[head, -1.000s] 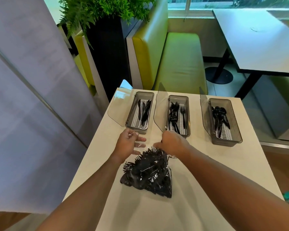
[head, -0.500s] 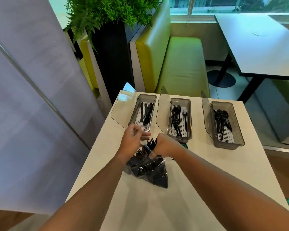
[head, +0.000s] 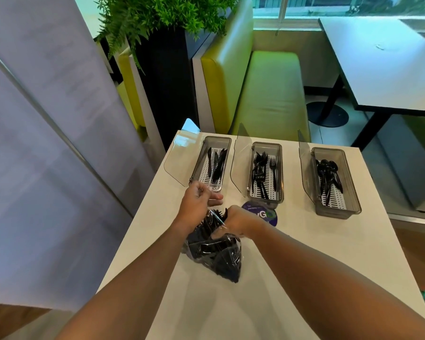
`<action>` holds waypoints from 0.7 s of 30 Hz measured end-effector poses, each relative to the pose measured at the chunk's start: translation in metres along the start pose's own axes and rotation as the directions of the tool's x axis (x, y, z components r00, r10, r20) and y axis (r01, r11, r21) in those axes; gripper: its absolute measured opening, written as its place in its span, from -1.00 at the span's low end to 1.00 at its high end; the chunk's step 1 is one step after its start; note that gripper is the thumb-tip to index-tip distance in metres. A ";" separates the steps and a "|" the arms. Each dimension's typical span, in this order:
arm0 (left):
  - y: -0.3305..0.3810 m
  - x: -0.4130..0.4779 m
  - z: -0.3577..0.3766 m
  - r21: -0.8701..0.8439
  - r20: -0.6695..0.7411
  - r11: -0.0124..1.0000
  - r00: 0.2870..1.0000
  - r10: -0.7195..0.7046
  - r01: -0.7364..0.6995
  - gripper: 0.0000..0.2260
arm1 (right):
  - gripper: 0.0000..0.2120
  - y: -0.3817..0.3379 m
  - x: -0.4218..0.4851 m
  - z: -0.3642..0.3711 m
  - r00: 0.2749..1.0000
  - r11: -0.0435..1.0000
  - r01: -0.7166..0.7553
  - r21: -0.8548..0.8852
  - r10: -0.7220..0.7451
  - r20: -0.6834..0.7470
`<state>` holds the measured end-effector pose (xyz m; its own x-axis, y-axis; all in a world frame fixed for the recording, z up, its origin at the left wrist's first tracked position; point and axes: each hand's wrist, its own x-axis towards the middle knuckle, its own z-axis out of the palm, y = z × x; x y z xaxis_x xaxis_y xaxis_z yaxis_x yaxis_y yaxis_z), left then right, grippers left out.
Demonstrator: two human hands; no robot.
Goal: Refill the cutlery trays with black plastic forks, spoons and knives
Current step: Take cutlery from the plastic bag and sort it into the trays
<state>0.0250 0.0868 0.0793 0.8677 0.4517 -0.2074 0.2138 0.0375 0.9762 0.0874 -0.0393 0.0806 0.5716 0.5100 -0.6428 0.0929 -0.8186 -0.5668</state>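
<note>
A clear plastic bag of black forks [head: 216,253] lies on the white table [head: 304,266]. My left hand [head: 196,204] and my right hand [head: 236,220] both pinch the bag's open top edge, and fork tines poke out between them. Beyond stand three grey trays with clear lids raised: the knife tray [head: 212,163] on the left, the fork tray [head: 265,173] in the middle, the spoon tray [head: 334,180] on the right. Each holds a few black pieces.
A round blue sticker [head: 265,213] lies on the table in front of the fork tray. A grey partition [head: 47,143] rises to the left. A green bench [head: 268,94], a planter [head: 165,69] and another table [head: 383,62] stand behind.
Both hands have closed in on the bag's top and lifted it, bunching the bag up under them. The blue sticker has come into view by my right hand.
</note>
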 end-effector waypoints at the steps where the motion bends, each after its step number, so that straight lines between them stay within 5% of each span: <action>1: 0.001 0.000 0.001 0.002 0.004 1.000 1.000 -0.006 0.006 -0.91 | -0.44 0.003 0.001 0.001 1.000 1.000 0.003 0.012 -0.003 0.012; 21: -0.003 0.003 -0.007 0.087 -0.012 0.995 0.999 -0.050 0.051 -0.87 | -0.73 0.023 0.008 0.000 0.990 0.954 0.134 0.270 -0.143 0.014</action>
<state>0.0240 0.0941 0.0759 0.8507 0.4595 -0.2551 0.2959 -0.0176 0.9550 0.0938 -0.0541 0.0625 0.5407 0.6255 -0.5625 -0.0547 -0.6411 -0.7655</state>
